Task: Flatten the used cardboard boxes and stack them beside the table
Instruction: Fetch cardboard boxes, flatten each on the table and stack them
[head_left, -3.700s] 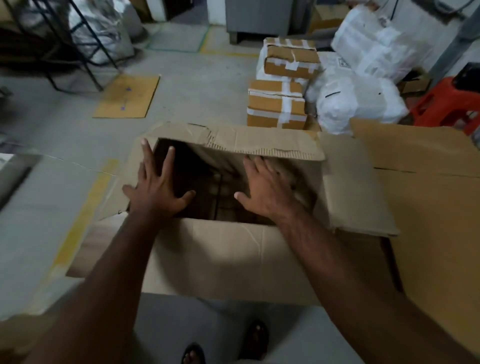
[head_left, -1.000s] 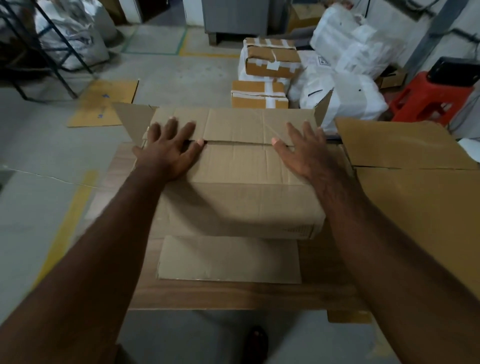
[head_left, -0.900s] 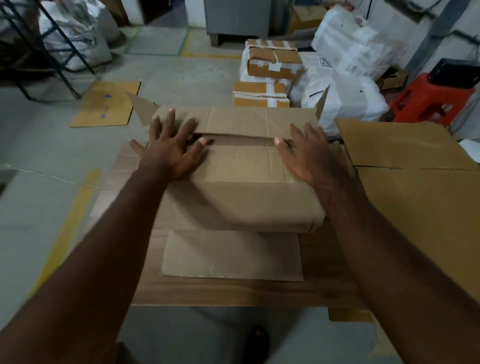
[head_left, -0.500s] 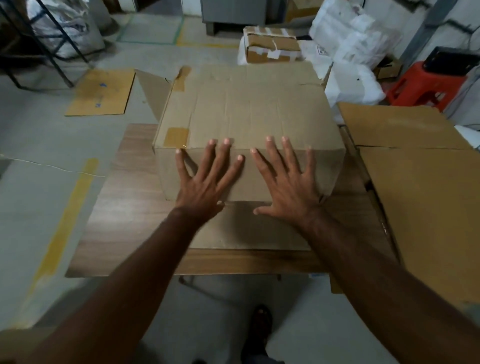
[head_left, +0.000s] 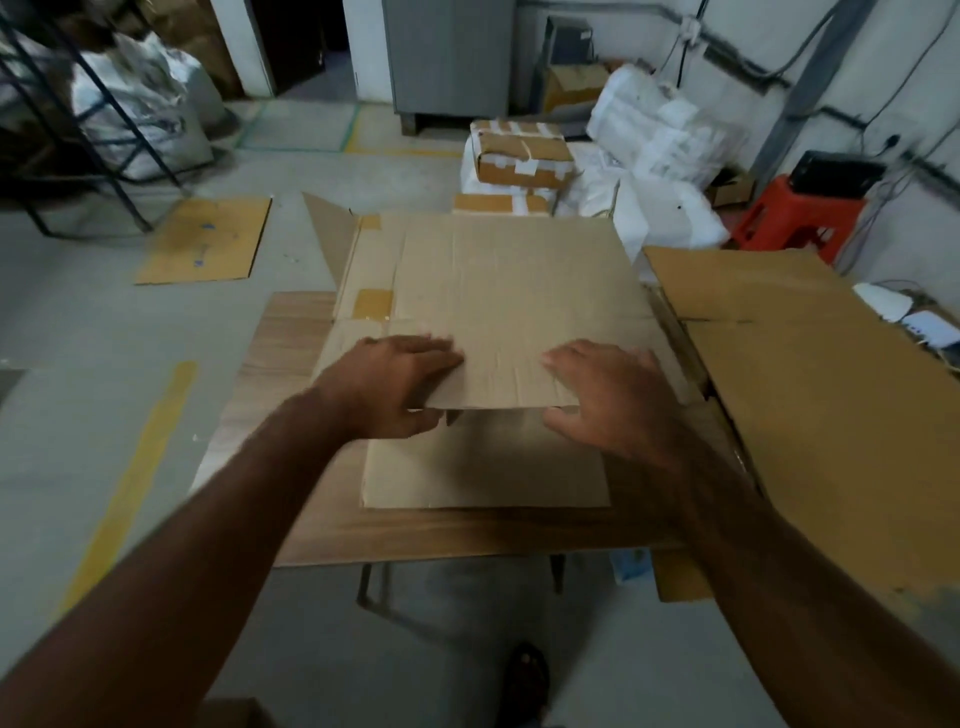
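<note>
Cardboard box (head_left: 498, 306): lay collapsed nearly flat on the wooden table (head_left: 283, 353), with its broad upper panel facing up and its far end reaching past the table's far edge. A side flap (head_left: 327, 234) stood up at the far left corner. Patches of brown tape (head_left: 371, 304) showed along the left side.
Lower flap (head_left: 483, 462): lay flat on the table, projecting toward the person from under the near edge of the upper panel.
Left hand (head_left: 389, 384): gripped the near edge of the upper panel at its left end, with the fingers lying on top of the panel and the thumb tucked under the edge. The outline was blurred.
Right hand (head_left: 608, 395): rested on the same near edge at its right end, with the fingers spread over the top and the thumb at the edge. Whether the thumb pinched the panel could not be told.
Flattened cardboard (head_left: 810, 395): a large darker sheet lay just beside the table on the right, sloping up above the table's level.
Floor sheet (head_left: 208, 239): a single flat piece of cardboard lay on the concrete floor, well apart from the table on the left.
Taped parcels (head_left: 522, 158): were stacked on the floor beyond the table, beside white sacks (head_left: 654, 140).
Red stool (head_left: 800, 218): stood at the far right, bearing a dark object.
</note>
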